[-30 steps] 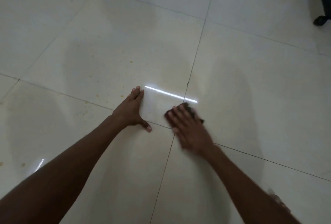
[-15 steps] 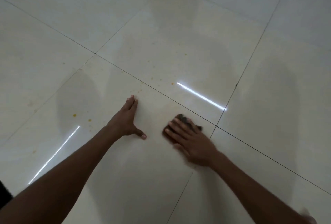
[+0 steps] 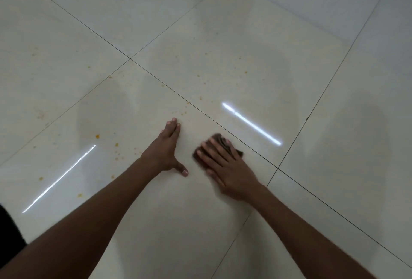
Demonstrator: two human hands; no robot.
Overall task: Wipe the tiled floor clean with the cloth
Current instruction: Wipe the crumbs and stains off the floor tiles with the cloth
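My right hand (image 3: 227, 167) presses flat on the dark cloth (image 3: 220, 142), now shifted left of the grout line at frame centre, my left hand (image 3: 166, 149) stays spread on the floor (image 3: 245, 44), so orange spots (image 3: 97, 136) at left remain.

Two hands are on the floor (image 3: 223, 44): the left hand (image 3: 166, 148) at the frame's centre and the right hand (image 3: 227, 167) just to its right. One dark cloth (image 3: 223, 142) lies under the right hand. Two bright light streaks show, one at lower left (image 3: 59, 178) and one right of centre (image 3: 252, 123). Orange specks (image 3: 97, 136) are scattered left of and above the hands, too many and too small to count.
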